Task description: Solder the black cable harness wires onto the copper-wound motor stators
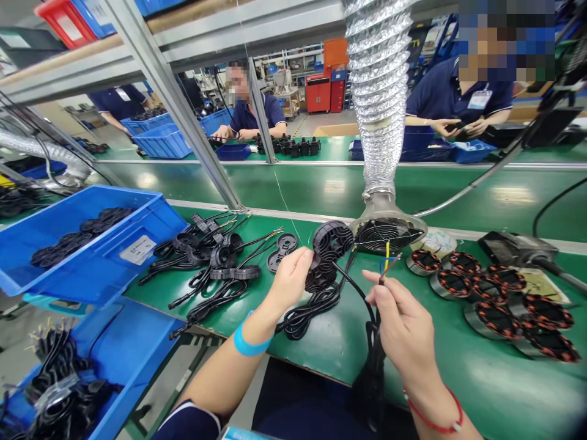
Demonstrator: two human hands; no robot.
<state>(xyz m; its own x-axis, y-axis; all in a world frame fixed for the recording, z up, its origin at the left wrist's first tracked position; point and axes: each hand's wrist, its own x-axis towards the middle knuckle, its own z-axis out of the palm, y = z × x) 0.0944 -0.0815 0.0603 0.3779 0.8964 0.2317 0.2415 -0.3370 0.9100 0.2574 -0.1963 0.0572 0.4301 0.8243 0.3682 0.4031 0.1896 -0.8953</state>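
Note:
My left hand [290, 275] is closed on the edge of a black plastic housing [334, 240] with round, ribbed sections, raised over the green bench. Between the thumb and fingers of my right hand [407, 324], a black cable is pinched near its end. Blue, yellow-green and brownish wires [386, 264] stick up from that end. Below hangs the cable's dark bundle [370, 370], partly over the bench edge. A coiled black cable [302, 315] lies on the bench under the housing. Another figure-eight housing [281, 252] rests just left of it.
Housings with cables [222, 256] lie to the left, beside a blue bin [151, 211]. A lower blue bin [142, 342] holds cable bundles. Several copper-wound stators [493, 287] sit at right. An extraction hood [383, 211] hangs ahead. Co-workers sit across the bench.

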